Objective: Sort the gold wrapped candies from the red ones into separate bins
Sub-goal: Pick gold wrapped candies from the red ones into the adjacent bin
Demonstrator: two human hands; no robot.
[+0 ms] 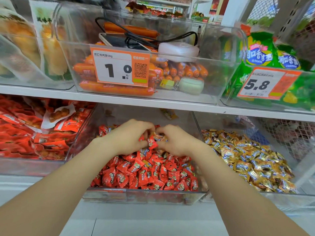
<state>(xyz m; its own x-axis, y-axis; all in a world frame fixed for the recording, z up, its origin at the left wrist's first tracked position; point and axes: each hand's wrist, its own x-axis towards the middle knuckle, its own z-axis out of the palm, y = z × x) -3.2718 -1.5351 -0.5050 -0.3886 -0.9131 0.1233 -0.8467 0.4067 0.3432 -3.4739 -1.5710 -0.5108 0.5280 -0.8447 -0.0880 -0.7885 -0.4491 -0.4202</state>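
On the lower shelf, three clear bins stand side by side along the front edge. The middle bin (144, 195) holds a heap of red candies (153, 176) that fills it from the front wall back to about halfway. The right bin (305, 176), just beside it, holds gold candies (247, 160), heaped toward its front right corner. The left bin (34, 167) holds red snack packets (34, 137).

Both hands are over the back of the red heap, close together and nearly touching. The left hand (129, 137) has its fingers curled and pinches a red candy (152, 143) at its fingertips. The right hand (177, 142) has its fingers curled round a handful of candies (161, 137); gold and blue show on the wrappers, but the count cannot be told. Both forearms reach in over the front wall of the middle bin.

On the upper shelf, the central bin (196, 97) holds orange sausages (115, 88), with a phone (117, 40), a black cable (187, 35) and a white case (178, 50) lying on top. A price tag (121, 67) reading 1.0 hangs on its front wall. At the right end, green bags (255, 55) sit behind a price tag (265, 84) reading 5.8.
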